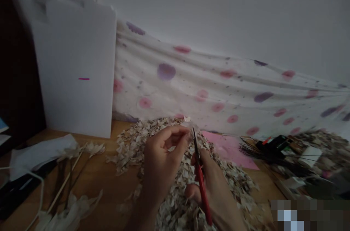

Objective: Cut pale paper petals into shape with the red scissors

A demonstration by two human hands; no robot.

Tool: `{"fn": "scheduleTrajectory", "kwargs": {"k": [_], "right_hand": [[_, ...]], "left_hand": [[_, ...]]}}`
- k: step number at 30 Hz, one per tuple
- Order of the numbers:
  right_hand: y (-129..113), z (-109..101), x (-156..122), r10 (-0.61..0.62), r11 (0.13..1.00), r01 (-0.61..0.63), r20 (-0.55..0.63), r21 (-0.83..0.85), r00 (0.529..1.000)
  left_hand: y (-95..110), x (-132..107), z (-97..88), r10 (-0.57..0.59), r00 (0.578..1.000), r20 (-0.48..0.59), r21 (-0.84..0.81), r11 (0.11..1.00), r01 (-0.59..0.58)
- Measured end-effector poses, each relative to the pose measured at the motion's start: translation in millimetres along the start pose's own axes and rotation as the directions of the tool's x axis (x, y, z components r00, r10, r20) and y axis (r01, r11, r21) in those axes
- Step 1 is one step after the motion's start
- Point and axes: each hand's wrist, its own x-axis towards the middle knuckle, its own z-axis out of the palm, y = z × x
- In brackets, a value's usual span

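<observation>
My left hand (170, 147) pinches a small pale petal-like piece (187, 124) between thumb and fingertips. Close against it on the right are the dark blades of red-handled scissors (201, 183). My right hand (209, 180) is wrapped round their handles, with the blades pointing up and away from me. Whether the blades touch the pale piece I cannot tell. Beneath both hands spreads a large heap of pale, dried-looking petal pieces (133, 143), partly hidden by my forearms.
On the wooden table (109, 176), translucent flowers on stems (73, 209) lie at left beside a white mask-like item (43, 152). A white board (79, 59) and dotted cloth (191, 78) stand behind. Right are pink paper (232, 149), dark wires (251, 147) and clutter.
</observation>
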Motion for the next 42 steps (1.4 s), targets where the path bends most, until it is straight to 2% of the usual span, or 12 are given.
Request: {"fn": "scheduleTrajectory", "kwargs": {"k": [7, 12, 18, 27, 35, 42], "right_hand": [[-3, -1, 1, -0.062, 0.998, 0.063, -0.048, 0.003, 0.997], [-5, 0, -1, -0.039, 0.991, 0.047, -0.062, 0.124, 0.997], [-4, -1, -1, 0.010, 0.963, -0.019, 0.035, 0.269, 0.999], [0, -4, 2, 0.081, 0.983, -0.093, 0.080, 0.161, 0.993], [-2, -7, 4, 0.017, 0.995, -0.023, 0.065, 0.097, 0.998], [-2, -11, 5, 0.074, 0.996, -0.079, 0.100, 0.046, 0.992]], "left_hand": [[4, -2, 1.1, -0.048, 0.999, 0.005, -0.003, 0.999, 0.048], [5, -3, 6.8, -0.050, 0.999, 0.016, 0.010, 0.999, 0.050], [3, -4, 9.0, -0.035, 0.999, 0.016, 0.043, 0.998, 0.034], [-1, -2, 6.4, -0.085, 0.996, 0.028, 0.057, 0.995, 0.084], [-6, 2, 2.9, -0.025, 0.998, -0.054, -0.004, 1.000, 0.025], [-4, 5, -2.2, -0.037, 0.996, -0.085, -0.029, 0.999, 0.034]]}}
